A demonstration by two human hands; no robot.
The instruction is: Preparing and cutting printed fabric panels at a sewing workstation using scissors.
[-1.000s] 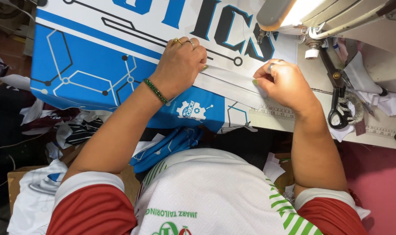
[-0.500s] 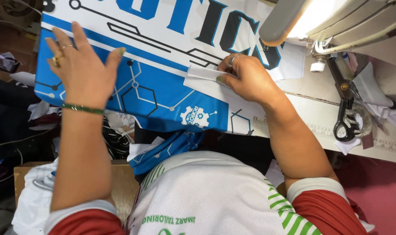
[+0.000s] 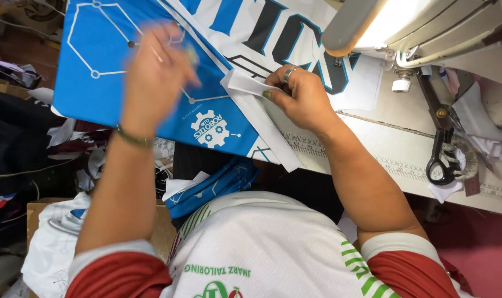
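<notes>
Sewing-room clutter is crowding the edges of a pale work table (image 3: 394,160) with a printed ruler strip along its front; a cream sewing machine head (image 3: 427,27) is glowing at the upper right, and a pair of black-handled scissors (image 3: 441,149) is lying on the table just below it. Cut scraps of printed cloth (image 3: 57,243) are piling up on the floor to the left.

Spread over the table's left end and hanging off its edge is a blue and white printed fabric panel with large dark lettering and a gear emblem (image 3: 207,110). The person seems to be lining up or folding a seam before stitching: the right hand (image 3: 300,96) is pinching a folded white fabric strip (image 3: 251,94) at the panel's edge, fingers closed on the fold, ring showing, wrist bent down with the forearm running back toward the body. The left hand (image 3: 157,72) is hovering over the blue part of the panel, motion-blurred; whether it is flat or grasping cannot be told, though nothing shows held in it. A thin green bracelet (image 3: 134,139) is circling that wrist.

By my judgement, the next move calls for the left hand pressing the panel flat while the right keeps the fold aligned and taut.
</notes>
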